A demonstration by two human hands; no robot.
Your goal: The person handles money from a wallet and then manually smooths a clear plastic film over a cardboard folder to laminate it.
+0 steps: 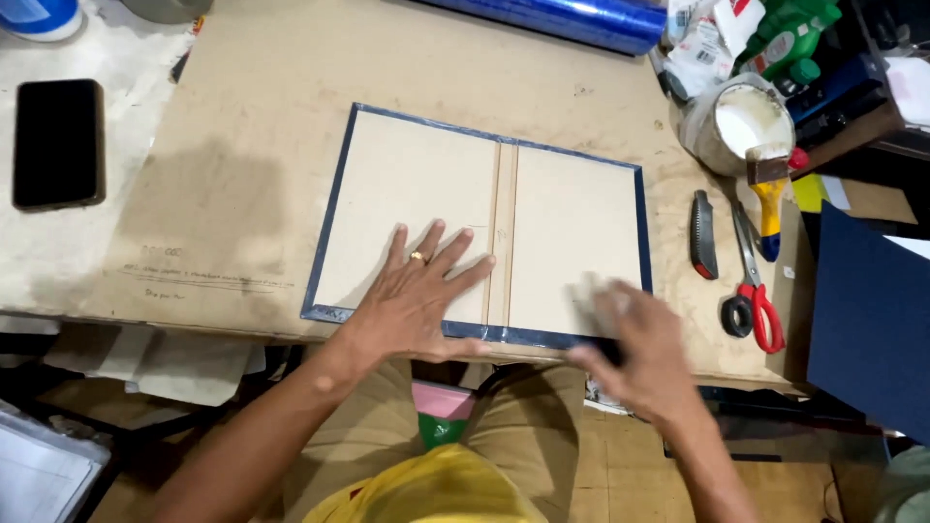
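An open book cover [426, 165] lies flat on the cardboard-covered table [242, 116]: two beige boards and a narrow spine strip, edged all round with dark blue folded material. My left hand [417, 295], with a ring, rests flat with fingers spread on the left board near its front edge. My right hand [630, 334] is blurred at the cover's front right corner, pressing on the blue edge; it seems to hold a small pale cloth or pad, but the blur hides it.
Right of the cover lie a utility knife [703, 235], red-handled scissors [754, 291] and a yellow-handled brush [769, 199] by a tub of white glue [741, 124]. A blue film roll [572, 19] lies at the back, a black phone [58, 143] at the left, a dark blue sheet [867, 320] at the right.
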